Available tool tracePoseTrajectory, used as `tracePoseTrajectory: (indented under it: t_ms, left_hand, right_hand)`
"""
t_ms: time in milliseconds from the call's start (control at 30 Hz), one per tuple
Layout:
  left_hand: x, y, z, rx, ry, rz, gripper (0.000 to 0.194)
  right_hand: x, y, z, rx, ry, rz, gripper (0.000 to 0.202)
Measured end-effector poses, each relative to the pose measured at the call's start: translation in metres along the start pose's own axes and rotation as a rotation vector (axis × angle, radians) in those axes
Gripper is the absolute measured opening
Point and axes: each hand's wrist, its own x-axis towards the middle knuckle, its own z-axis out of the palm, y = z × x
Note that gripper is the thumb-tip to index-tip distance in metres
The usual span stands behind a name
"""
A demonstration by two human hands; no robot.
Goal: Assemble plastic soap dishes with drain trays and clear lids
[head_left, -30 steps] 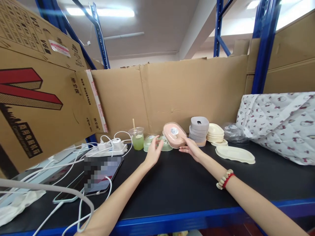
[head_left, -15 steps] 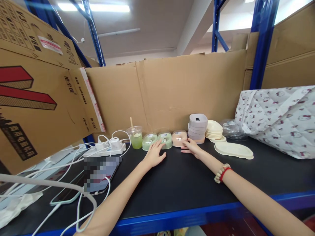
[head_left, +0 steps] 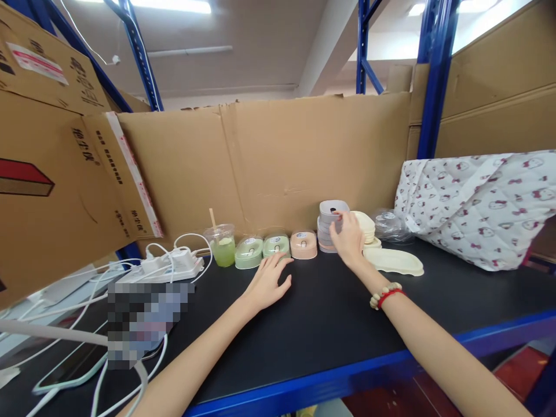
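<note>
The pink box (head_left: 304, 245), in the person's right hand (head_left: 348, 240) a second ago, now stands on the counter (head_left: 321, 324). The right hand has moved to the gray stack (head_left: 325, 231) right of it; its grip cannot be told. The empty left hand (head_left: 267, 282), fingers wide, is left of the pink box, near two green boxes (head_left: 249, 251).

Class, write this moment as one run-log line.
left hand: open, by green containers | right hand: at grey stack, contact unclear | pink container: between green containers and grey stack
</note>
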Motion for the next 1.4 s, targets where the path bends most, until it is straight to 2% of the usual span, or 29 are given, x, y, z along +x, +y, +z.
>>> tracePoseTrajectory:
  t_ms: [67,133,200,267,367,433,633,900,1200,1300,1400]
  left_hand:
    - [0.000,0.000,0.001,-0.019,0.010,0.012,0.032]
    - [0.000,-0.001,0.002,-0.035,0.011,0.007,0.030]
    - [0.000,-0.002,0.004,-0.054,0.004,0.001,0.029]
    - [0.000,-0.002,0.005,-0.073,-0.004,-0.002,0.028]
    - [-0.001,0.000,0.006,-0.090,-0.017,0.002,0.028]
    - [-0.001,0.001,0.006,-0.092,-0.023,0.002,0.027]
    - [-0.001,0.003,0.004,-0.089,-0.035,-0.005,0.026]
    - [0.001,0.000,0.000,-0.072,-0.050,-0.089,0.023]
    - [0.000,0.000,-0.002,-0.054,-0.023,-0.060,0.024]
    - [0.001,-0.001,-0.001,-0.061,-0.023,-0.058,0.024]
    - [0.001,0.001,0.001,-0.073,-0.033,-0.061,0.024]
  right_hand:
    - [0.008,0.018,-0.003,-0.048,0.135,0.022,0.033]
    - [0.014,0.035,-0.003,-0.081,0.180,0.051,0.039]
    - [0.016,0.047,-0.002,-0.079,0.154,0.024,0.045]
    - [0.017,0.053,0.002,-0.061,0.075,-0.039,0.046]
    - [0.017,0.051,0.009,-0.057,-0.045,-0.052,0.043]
    - [0.017,0.050,0.013,-0.052,-0.073,-0.042,0.041]
    - [0.020,0.054,0.014,0.069,-0.006,-0.169,0.030]
    - [0.015,0.052,0.014,0.124,0.072,-0.168,0.031]
    - [0.017,0.053,0.010,0.194,0.120,-0.168,0.027]
    - [0.017,0.052,0.012,0.164,0.087,-0.158,0.031]
    - [0.015,0.051,0.013,0.127,-0.014,-0.149,0.048]
